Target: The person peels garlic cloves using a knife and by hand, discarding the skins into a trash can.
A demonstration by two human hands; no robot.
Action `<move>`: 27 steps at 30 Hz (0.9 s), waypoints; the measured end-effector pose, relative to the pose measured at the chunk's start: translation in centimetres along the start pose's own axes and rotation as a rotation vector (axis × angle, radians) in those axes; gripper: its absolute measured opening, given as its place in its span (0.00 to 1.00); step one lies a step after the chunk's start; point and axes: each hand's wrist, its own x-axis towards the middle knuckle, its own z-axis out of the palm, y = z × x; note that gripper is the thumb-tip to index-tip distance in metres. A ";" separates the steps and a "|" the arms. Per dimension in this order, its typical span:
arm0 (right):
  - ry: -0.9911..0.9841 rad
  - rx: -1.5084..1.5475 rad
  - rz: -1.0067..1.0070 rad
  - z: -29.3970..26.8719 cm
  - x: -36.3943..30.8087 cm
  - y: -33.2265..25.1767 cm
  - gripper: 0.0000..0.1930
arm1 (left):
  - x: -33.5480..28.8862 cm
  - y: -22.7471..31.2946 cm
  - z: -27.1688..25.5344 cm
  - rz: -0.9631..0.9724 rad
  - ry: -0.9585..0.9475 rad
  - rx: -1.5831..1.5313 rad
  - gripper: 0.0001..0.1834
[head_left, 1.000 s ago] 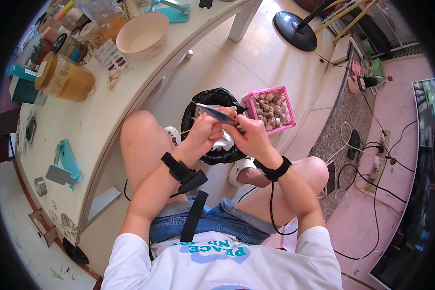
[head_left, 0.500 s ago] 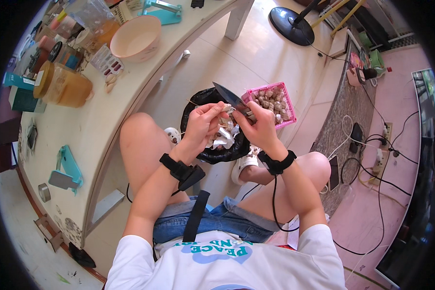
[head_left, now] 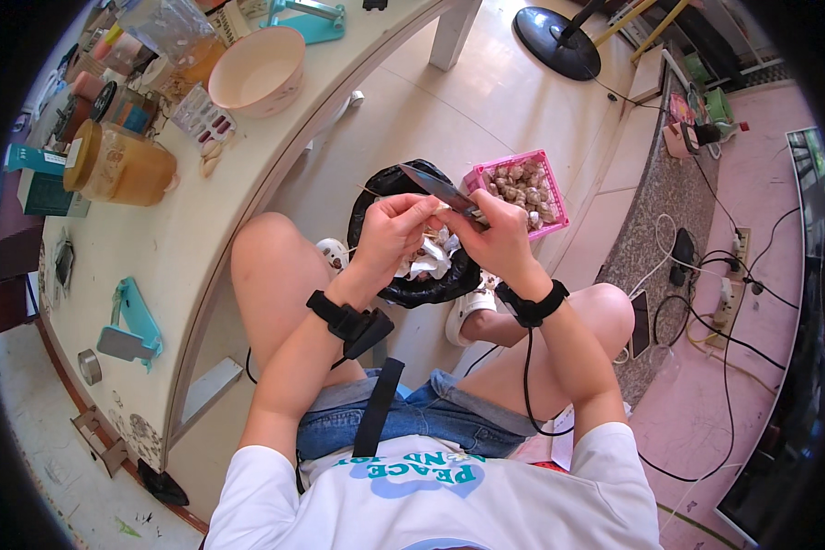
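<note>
My right hand (head_left: pixel 497 240) is closed around the handle of a knife (head_left: pixel 436 186), its dark blade pointing up and left. My left hand (head_left: pixel 392 236) pinches a small pale piece, apparently a garlic clove (head_left: pixel 441 212), mostly hidden by the fingertips. The right thumb meets it there, close to the blade's base. Below both hands is a bin lined with a black bag (head_left: pixel 362 220), holding white scraps and peelings (head_left: pixel 431 257). Just beyond my right hand, a pink basket (head_left: pixel 559 213) holds many garlic bulbs or cloves (head_left: pixel 524 188).
On the white table (head_left: pixel 202 197) at left are a bowl (head_left: pixel 258 73), a jar of amber contents (head_left: pixel 124 163), a few pale cloves (head_left: pixel 211 158) and a teal phone stand (head_left: pixel 133 321). A black round base (head_left: pixel 556 41) stands on the floor ahead. Cables (head_left: pixel 706 321) lie at right.
The left fingertips have closed in on the pale piece, which shows less than before. The knife blade has tipped slightly flatter. The whole view has shifted a little.
</note>
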 end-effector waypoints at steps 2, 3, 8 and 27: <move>-0.002 0.004 0.000 0.1 0.0 0.1 0.17 | 0.1 -0.1 -0.1 0.012 0.000 0.013 0.08; -0.004 0.007 0.000 0.1 0.0 0.2 0.17 | 0.1 -0.1 -0.2 0.024 0.000 0.026 0.08; -0.034 0.038 0.038 0.1 -0.1 0.1 0.16 | 0.1 -0.2 -0.4 0.045 0.007 0.053 0.08; -0.095 0.050 0.141 -0.1 -0.3 -0.4 0.12 | 0.0 0.9 0.0 0.058 -0.004 0.295 0.10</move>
